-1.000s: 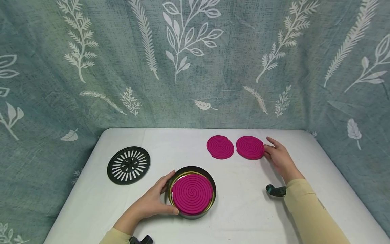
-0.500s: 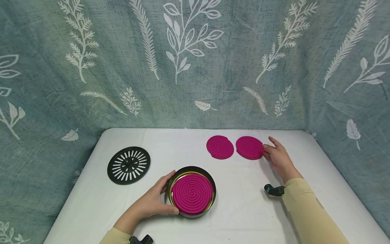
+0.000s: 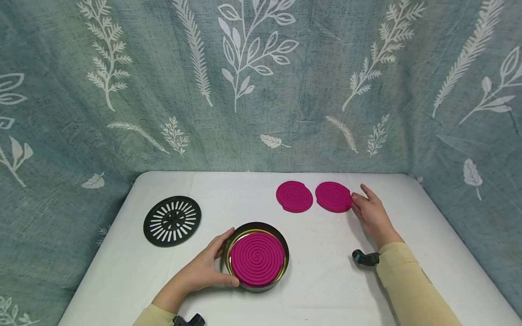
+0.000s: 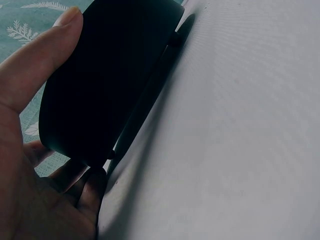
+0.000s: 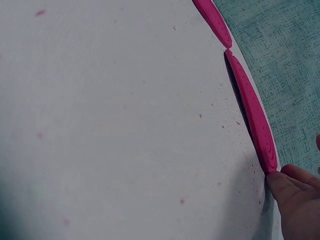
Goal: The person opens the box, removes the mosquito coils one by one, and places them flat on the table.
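Note:
My left hand (image 3: 204, 267) grips the left side of a round dark tin (image 3: 284, 271) with a gold inner rim, thumb at the near side and fingers behind. In the left wrist view the tin (image 4: 105, 75) is a black shape between thumb and fingers. A magenta mosquito coil (image 3: 258, 259) lies flat inside it. At the back right, my right hand (image 3: 373, 217) pinches the right edge of another mosquito coil (image 3: 333, 197) with thumb and fingertip, another finger raised. The right wrist view shows this coil (image 5: 252, 112) edge-on, the fingertips at its end.
To the left of the held coil lies a third magenta mosquito coil (image 3: 294, 197). A black slotted round lid (image 3: 197, 217) rests on the left of the white table (image 3: 318, 290). Behind the table hangs a green leaf-patterned cloth (image 3: 310, 136).
The right hand and forearm have shifted very slightly left, and the pinched mosquito coil has barely moved with them. The left hand and tin hold still.

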### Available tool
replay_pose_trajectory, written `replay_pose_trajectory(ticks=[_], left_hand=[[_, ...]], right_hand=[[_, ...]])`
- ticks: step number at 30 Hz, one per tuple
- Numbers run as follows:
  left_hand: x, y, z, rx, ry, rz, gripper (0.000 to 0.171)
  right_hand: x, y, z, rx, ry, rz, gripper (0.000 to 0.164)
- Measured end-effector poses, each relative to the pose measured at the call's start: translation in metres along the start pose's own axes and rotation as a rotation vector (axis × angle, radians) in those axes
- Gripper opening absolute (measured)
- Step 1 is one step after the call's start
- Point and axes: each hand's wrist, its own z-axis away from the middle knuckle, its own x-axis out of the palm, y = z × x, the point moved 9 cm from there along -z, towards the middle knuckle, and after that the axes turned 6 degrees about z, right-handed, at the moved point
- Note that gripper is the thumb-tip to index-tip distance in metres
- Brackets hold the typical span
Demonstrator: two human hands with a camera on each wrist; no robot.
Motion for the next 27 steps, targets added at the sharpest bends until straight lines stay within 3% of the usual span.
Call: replay_pose_trajectory(ticks=[12,19,27], left_hand=[[0.0,0.001,0.0,-0.001,-0.003,0.009,0.123],[0.0,0.0,-0.001,0.007,0.0,0.001,0.123],[0.0,-0.001,0.0,-0.004,-0.003,0.01,0.121]], right_hand=[[0.0,-0.005,0.012,0.009,-0.029,0.018,0.068],[0.005,-0.019,0.026,-0.066,-0.056,0.084,0.07],[0.017,-0.026,0.044,-0.09,-0.096,0.125,0.072]])
